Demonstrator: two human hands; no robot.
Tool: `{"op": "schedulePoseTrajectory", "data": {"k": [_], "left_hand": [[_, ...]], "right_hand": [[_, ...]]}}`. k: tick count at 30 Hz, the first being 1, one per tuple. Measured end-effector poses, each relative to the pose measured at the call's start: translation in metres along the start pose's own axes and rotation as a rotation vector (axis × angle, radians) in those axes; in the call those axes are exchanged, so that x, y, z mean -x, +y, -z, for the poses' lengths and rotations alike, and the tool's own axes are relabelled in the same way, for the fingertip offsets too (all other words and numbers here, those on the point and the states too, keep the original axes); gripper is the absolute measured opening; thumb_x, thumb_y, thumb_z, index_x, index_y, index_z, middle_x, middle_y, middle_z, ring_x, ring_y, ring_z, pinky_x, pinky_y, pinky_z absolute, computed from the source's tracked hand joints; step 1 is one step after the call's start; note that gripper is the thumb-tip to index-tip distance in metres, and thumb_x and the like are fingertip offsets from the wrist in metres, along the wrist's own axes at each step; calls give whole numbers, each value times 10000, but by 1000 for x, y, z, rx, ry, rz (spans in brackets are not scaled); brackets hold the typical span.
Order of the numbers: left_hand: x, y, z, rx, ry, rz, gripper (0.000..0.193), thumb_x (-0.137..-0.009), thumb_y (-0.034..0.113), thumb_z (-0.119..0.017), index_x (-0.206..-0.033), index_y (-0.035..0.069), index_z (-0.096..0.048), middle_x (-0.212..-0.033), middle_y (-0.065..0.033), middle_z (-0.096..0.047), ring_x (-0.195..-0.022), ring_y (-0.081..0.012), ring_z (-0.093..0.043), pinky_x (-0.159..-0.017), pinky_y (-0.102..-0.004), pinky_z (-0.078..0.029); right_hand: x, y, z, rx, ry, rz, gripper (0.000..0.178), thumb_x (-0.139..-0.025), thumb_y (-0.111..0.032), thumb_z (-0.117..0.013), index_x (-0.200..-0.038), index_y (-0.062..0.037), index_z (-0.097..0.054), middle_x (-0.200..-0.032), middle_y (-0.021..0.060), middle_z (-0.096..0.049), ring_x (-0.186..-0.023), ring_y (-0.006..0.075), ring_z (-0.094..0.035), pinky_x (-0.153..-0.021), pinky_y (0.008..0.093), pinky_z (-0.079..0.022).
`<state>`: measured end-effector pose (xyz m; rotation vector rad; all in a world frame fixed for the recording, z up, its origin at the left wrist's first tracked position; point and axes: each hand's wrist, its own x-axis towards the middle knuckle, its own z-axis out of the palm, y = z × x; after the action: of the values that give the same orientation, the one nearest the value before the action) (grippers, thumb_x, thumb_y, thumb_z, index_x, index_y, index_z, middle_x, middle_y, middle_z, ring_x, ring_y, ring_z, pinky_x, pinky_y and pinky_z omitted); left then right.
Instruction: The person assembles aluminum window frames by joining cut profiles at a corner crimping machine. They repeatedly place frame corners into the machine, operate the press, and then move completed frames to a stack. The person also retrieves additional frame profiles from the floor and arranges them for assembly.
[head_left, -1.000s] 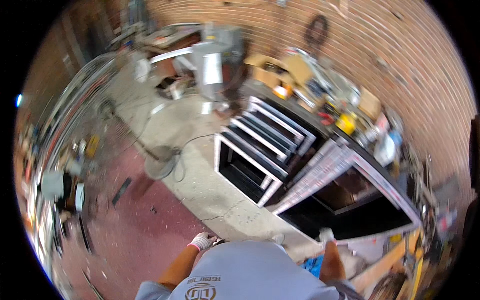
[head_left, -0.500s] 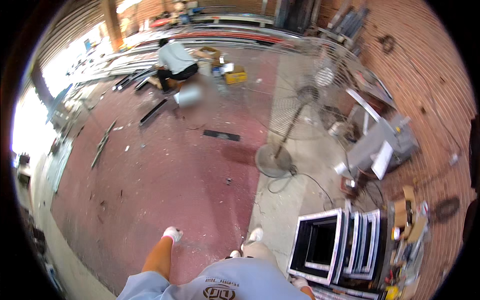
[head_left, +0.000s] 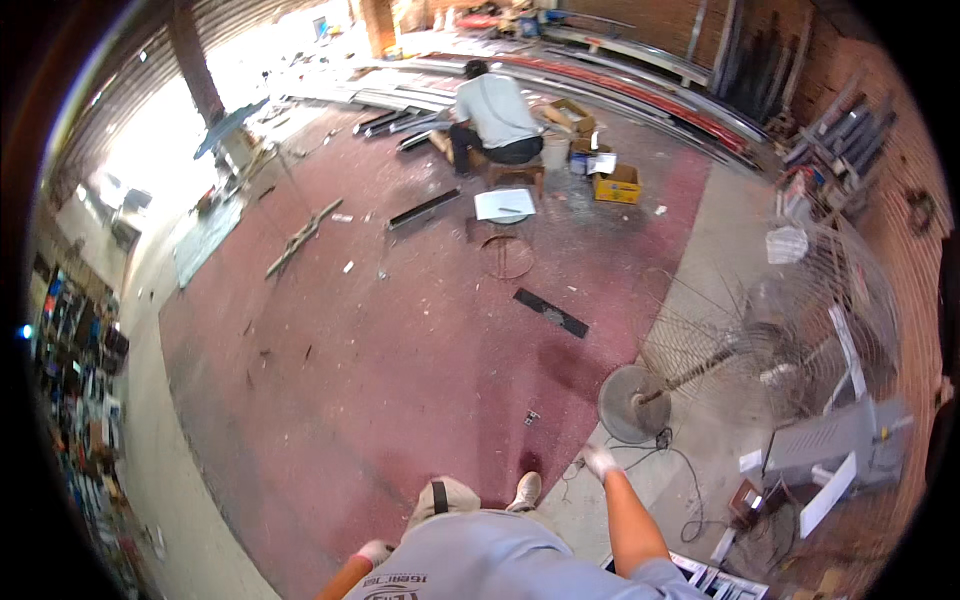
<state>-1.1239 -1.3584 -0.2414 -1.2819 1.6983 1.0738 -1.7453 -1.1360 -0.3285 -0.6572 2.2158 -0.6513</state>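
Note:
My right hand [head_left: 598,460], in a white glove, swings forward over the floor beside the round base of a standing fan [head_left: 635,405]. Its fingers point away from me and nothing shows in them. My left hand [head_left: 376,552], also gloved in white, hangs low by my left leg; my body partly covers it and its fingers are not clear. Neither hand touches anything I can see. Between them my feet stride, one shoe [head_left: 528,490] placed ahead. On the red floor in front lie a small metal piece [head_left: 532,418] and a dark flat strip [head_left: 550,312].
Ahead, a person [head_left: 498,115] sits on a low stool near a yellow box [head_left: 617,185] and a round stool topped with a white sheet [head_left: 504,205]. Long metal profiles [head_left: 640,95] line the back. Right stand a grey machine [head_left: 835,445] and loose cable [head_left: 690,480]; crowded shelves [head_left: 85,400] stand left.
My view has turned left, so the fan and seated person sit farther right. My right arm has swung forward and my left back. The stacked frames have mostly left the view.

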Motion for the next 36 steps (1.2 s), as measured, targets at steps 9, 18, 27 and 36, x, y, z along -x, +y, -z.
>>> {"op": "schedulePoseTrajectory", "data": {"k": [9, 18, 27, 36], "left_hand": [[-103, 71, 70, 342, 354, -123, 499, -950, 497, -556, -1260, 127, -682, -1244, -174, -688, -1161, -366, -643, -991, -434, -494], [-204, 49, 308, 214, 73, 41, 488, -858, 479, -668, -1183, 123, -745, -1197, -144, -725, -1126, -306, -681, -973, -419, -518], [-295, 23, 625, 439, 480, 91, 448, -907, 469, -646, -1042, 61, -774, -1032, -161, -755, -967, -275, -710, -895, -394, -530], [-340, 126, 753, 442, 316, 173, 461, -928, 473, -619, -1051, 53, -767, -1051, -157, -753, -973, -287, -711, -892, -386, -534]], "right_hand": [[-154, -380, 36, -66, -134, 489, 381, -944, -118, -557, -1294, 15, -629, -1188, 184, -715, -1085, 257, -689, -986, 336, -508], [-247, -187, -22, 837, -643, 45, 557, -893, -507, -573, -1304, -148, -680, -1357, 167, -637, -1257, 335, -604, -1058, 457, -464], [-349, -338, -11, 436, -412, -284, 473, -877, -355, -629, -1271, -101, -690, -1261, 176, -687, -1190, 327, -647, -1011, 411, -504], [-643, -589, -44, 561, -572, 49, 481, -884, -366, -552, -1245, -77, -688, -1279, 217, -658, -1184, 361, -640, -1008, 450, -505]]}}
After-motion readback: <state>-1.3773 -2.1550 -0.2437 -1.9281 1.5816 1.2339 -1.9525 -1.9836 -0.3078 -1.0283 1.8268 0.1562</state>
